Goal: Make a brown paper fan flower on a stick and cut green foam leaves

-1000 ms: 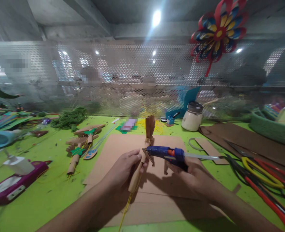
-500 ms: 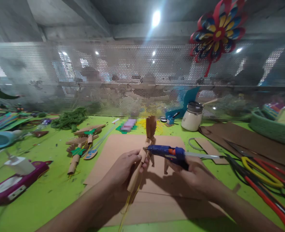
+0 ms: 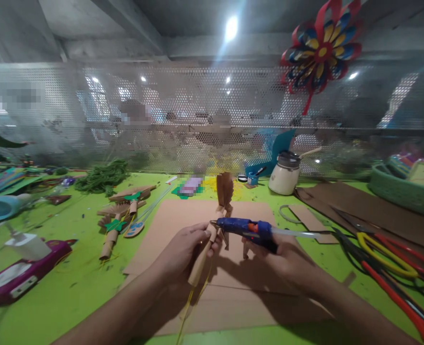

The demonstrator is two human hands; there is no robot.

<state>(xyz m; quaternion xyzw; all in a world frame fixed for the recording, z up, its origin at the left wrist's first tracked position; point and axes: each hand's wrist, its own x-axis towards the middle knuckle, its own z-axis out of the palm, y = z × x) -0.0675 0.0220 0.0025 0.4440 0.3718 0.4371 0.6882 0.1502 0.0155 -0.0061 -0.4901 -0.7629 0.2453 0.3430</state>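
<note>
Between the fingers and thumb of my left hand [image 3: 188,247] is a slim brown paper tube [image 3: 198,267], tilted, with yellow string [image 3: 185,306] trailing from its lower end. A pleated brown paper piece [image 3: 224,189] stands at its far end. My right hand [image 3: 287,256] is wrapped round the handle of a blue hot glue gun [image 3: 246,229], a clear glue stick [image 3: 298,233] poking from its back. The gun's nozzle is at the tube, just above my left fingertips; whether it touches, I cannot tell. Brown cardboard [image 3: 183,211] lies beneath both hands.
Finished-looking paper figures with green collars [image 3: 114,225] lie left, near a purple power strip [image 3: 28,268]. Scissors with yellow handles [image 3: 387,256] and red-handled ones lie right. A cream jar [image 3: 284,177] stands at the back, before a perforated metal screen [image 3: 183,110].
The glue gun's nozzle has shifted slightly over the tube, and the tube has turned a little in my left hand. Both hands keep their grips.
</note>
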